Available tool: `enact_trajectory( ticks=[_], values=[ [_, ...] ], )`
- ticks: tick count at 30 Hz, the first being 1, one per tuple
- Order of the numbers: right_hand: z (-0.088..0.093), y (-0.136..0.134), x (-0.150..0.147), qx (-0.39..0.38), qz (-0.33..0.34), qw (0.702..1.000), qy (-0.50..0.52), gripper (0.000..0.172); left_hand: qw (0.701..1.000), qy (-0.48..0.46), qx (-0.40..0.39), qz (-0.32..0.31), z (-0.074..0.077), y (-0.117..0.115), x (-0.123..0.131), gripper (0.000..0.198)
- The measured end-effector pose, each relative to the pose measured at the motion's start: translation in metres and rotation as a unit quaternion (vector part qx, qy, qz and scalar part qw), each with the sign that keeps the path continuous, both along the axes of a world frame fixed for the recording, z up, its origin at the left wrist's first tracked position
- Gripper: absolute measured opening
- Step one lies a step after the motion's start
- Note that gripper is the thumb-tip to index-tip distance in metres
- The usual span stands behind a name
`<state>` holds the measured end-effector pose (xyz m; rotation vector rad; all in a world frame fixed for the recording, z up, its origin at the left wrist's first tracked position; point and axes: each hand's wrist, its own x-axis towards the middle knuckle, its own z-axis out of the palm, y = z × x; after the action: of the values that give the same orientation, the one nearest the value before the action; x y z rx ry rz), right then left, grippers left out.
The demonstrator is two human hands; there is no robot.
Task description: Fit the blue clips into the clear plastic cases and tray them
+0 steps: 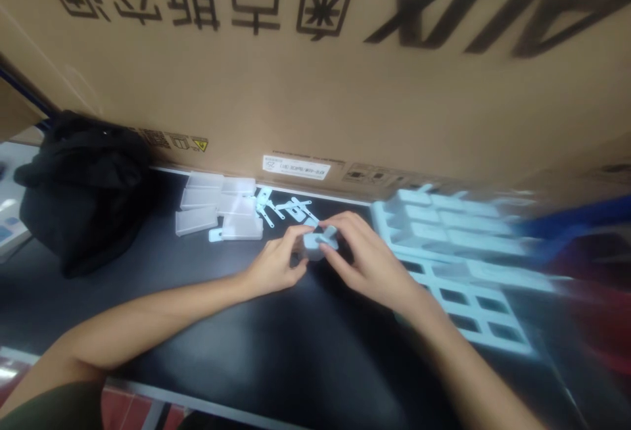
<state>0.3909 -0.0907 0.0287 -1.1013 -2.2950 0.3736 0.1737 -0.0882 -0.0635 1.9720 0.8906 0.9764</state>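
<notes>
While a small pale-blue box point(312, 247) is pinched by the left hand point(273, 262) above the surface point(236, 351), toward its far edge, a flat tab point(327, 234) at the box's top is pinched by the right hand point(365, 252). Adjustment of the tab appears to be in hand; steady support and careful alignment are called for. Loose blue pieces point(298, 210) are scattered near the far edge.

Table point(246, 351): bag point(89, 193) left | boxes point(241, 226) right of bag | loose parts point(296, 210) right of boxes | tray point(472, 298) right | carton point(296, 88) behind
</notes>
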Motion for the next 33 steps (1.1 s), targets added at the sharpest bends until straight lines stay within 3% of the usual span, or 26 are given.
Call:
enact_trajectory(
  ticks=[6, 10, 14, 18, 22, 26, 33],
  values=[
    [-0.027, -0.035, -0.02, 0.075, -0.126, 0.989, -0.023, 0.046, 0.998, -0.007, 0.053, -0.011, -0.001, -0.004, -0.003, 0.056],
    [-0.029, -0.049, -0.02, 0.101, -0.166, 0.981, -0.012, 0.044, 0.99, 0.014, 0.124, -0.059, 0.003, -0.006, -0.005, 0.05],
    [-0.02, -0.053, 0.019, 0.15, -0.243, 0.958, -0.035, 0.049, 0.978, 0.081, 0.184, -0.05, 0.015, -0.007, -0.003, 0.043],
    [-0.025, -0.058, 0.075, 0.22, -0.375, 0.895, -0.104, 0.064, 0.967, 0.182, 0.175, -0.014, 0.019, -0.006, -0.001, 0.035],
    [-0.036, -0.066, 0.1, 0.169, -0.461, 0.858, -0.153, 0.076, 0.961, 0.236, 0.144, -0.001, 0.019, -0.005, 0.001, 0.03],
    [-0.042, -0.07, 0.096, 0.117, -0.485, 0.848, -0.176, 0.073, 0.962, 0.24, 0.129, -0.006, 0.021, -0.004, 0.001, 0.025],
    [-0.051, -0.069, 0.095, 0.166, -0.435, 0.872, -0.152, 0.073, 0.96, 0.249, 0.128, -0.011, 0.022, -0.004, 0.001, 0.021]
  ],
)
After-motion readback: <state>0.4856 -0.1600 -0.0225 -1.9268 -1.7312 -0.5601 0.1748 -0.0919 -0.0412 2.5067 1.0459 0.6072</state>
